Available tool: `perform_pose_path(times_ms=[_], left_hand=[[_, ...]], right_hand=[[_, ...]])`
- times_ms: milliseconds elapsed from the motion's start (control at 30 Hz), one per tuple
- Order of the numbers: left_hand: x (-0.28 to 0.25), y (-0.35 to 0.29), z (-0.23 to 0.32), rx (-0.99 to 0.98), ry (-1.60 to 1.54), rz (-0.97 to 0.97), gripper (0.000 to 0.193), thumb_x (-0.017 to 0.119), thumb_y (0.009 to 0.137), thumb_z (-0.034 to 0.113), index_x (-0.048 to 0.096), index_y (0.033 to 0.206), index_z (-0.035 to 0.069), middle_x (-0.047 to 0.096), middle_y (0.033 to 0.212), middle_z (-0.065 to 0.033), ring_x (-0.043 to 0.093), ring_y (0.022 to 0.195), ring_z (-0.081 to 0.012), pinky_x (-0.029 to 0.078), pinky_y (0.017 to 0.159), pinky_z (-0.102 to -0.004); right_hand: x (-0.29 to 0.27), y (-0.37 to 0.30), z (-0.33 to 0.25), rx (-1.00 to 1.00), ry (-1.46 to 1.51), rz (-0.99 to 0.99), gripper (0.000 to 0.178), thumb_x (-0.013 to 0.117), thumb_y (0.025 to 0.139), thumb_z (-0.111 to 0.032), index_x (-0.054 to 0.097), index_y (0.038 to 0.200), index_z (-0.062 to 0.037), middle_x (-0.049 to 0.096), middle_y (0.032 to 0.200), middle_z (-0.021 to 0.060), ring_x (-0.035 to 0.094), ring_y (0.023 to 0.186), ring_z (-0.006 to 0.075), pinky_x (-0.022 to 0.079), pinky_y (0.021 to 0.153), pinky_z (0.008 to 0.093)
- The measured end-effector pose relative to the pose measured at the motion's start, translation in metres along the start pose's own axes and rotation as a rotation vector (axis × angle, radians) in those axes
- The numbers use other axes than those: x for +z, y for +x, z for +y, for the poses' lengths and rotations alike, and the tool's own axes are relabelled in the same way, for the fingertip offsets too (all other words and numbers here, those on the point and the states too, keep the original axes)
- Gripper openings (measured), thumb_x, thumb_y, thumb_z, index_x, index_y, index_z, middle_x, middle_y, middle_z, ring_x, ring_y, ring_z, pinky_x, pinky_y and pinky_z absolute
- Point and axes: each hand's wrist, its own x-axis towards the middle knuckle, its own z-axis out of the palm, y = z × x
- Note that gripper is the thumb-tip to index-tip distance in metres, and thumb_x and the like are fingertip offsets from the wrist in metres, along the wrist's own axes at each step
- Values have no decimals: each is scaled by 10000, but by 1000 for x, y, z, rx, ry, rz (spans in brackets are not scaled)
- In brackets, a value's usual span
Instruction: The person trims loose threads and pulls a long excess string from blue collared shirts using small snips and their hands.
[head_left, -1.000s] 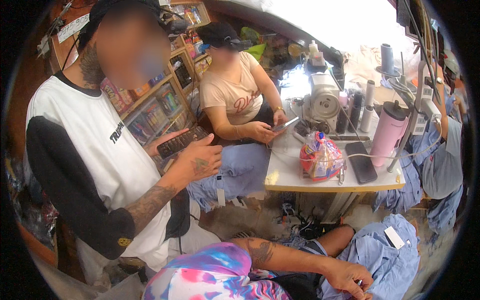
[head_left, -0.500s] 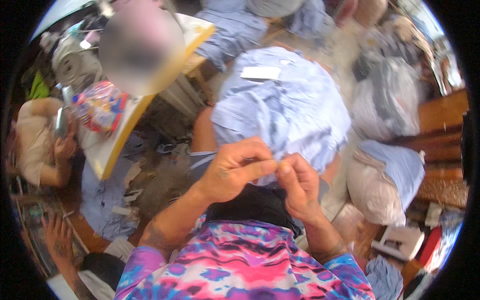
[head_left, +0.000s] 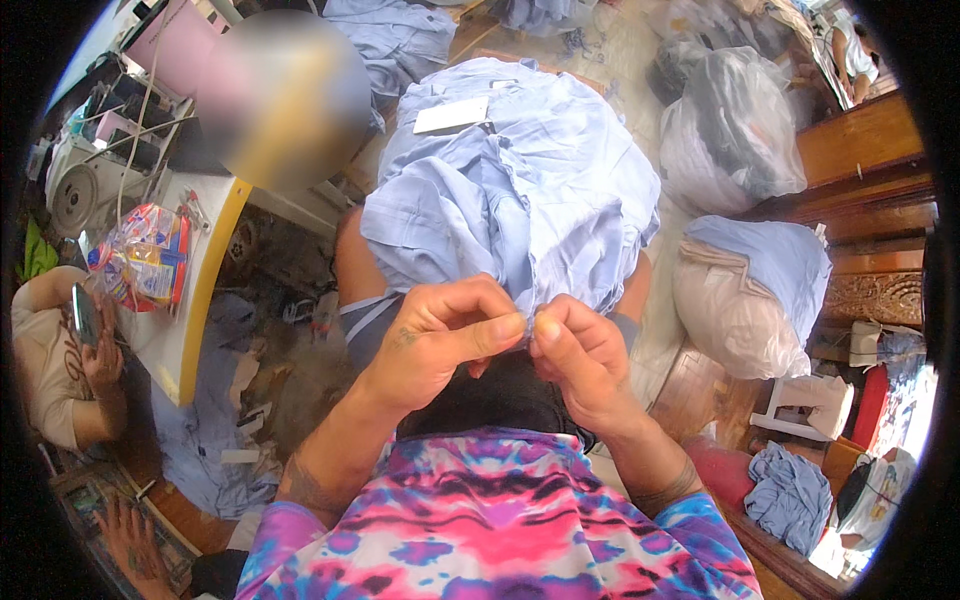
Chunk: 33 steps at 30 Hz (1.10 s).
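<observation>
A large light blue garment lies bunched over my lap and spreads out past my knees. My left hand pinches a small bit of its near edge between thumb and forefinger. Right beside it, my right hand pinches the same edge, the two thumbs almost meeting. What exactly lies between the fingertips is too small to make out beyond the blue cloth. A white card rests on the far left part of the garment.
A yellow-edged table at left bears a colourful plastic packet. A seated person holds a phone there; another person's hand shows lower left. At right stand a clear plastic bag, a cloth-filled sack and a white stool.
The view has shifted, so the surroundings sit further left and most things on the right higher. Both hands keep their pinch on the cloth's edge and stay close together.
</observation>
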Motion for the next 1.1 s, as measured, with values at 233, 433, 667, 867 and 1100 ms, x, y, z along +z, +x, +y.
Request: perform_pose_path(times_ms=[233,433,667,867,1100], left_hand=[[0,-7,32,-73,210,64,216,687,1001,212,699,887,29,623,819,21,521,644,-47,399,553,-216],[8,3,26,615,792,72,164,639,1022,161,675,915,42,586,776,38,487,650,-22,352,549,-203],[-26,5,21,193,248,248,216,559,1057,156,601,904,9,546,770,-17,484,576,-62,384,487,-219],[-58,-9,66,342,620,537,110,665,988,117,654,967,10,591,822,-24,555,670,-84,468,603,-243],[-110,-42,121,446,1410,996,208,745,900,124,671,1017,-31,653,983,-159,665,815,-272,530,728,-367]], right_hand=[[13,13,-14,-86,-250,-65,288,547,1083,-273,589,939,-26,559,772,-4,463,656,70,389,598,247],[28,16,-7,-520,-637,166,263,521,1087,-209,569,933,-2,524,711,30,453,615,96,393,545,295],[8,24,-5,-51,-39,135,266,517,1088,-240,528,867,-93,424,716,-66,365,635,44,294,563,234],[-5,27,1,-142,-28,249,206,587,1056,-270,575,984,-77,514,786,-34,458,685,63,368,623,223],[18,37,9,-235,-420,183,200,631,1033,-173,581,895,-38,534,795,-36,466,738,54,365,665,220]])
